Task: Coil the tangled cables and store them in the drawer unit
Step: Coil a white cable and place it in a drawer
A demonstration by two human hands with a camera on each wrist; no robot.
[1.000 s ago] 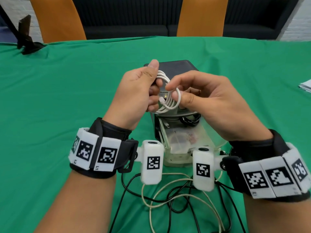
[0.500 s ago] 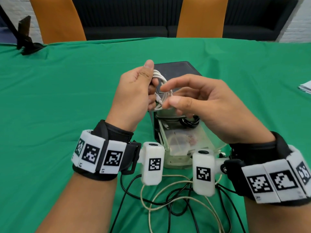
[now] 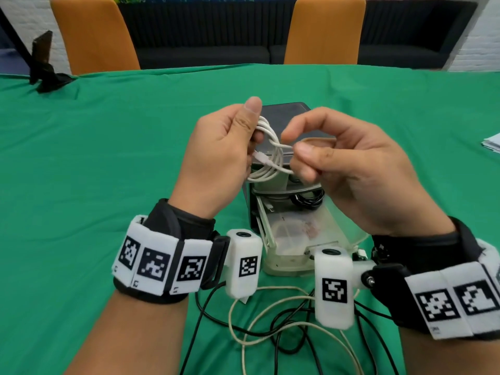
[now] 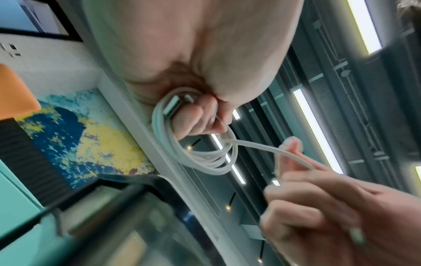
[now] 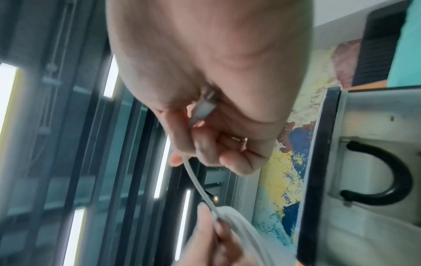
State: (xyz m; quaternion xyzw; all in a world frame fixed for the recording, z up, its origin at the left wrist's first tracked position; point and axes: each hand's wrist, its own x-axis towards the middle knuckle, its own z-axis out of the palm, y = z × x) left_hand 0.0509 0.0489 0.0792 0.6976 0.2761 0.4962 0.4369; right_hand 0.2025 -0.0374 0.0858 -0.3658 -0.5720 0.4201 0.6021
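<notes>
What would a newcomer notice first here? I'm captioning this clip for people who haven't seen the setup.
First, the white cable coil held up at the centre, gripped by the left hand while the right hand pinches its free end. Below them sits the drawer unit with an open clear drawer. Nearest the camera, tangled cables lie on the green tablecloth.

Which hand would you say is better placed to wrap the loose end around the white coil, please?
Right. The right hand already pinches the free end of the white cable beside the coil, while the left hand is occupied gripping the loops. That is a judgement.
</notes>
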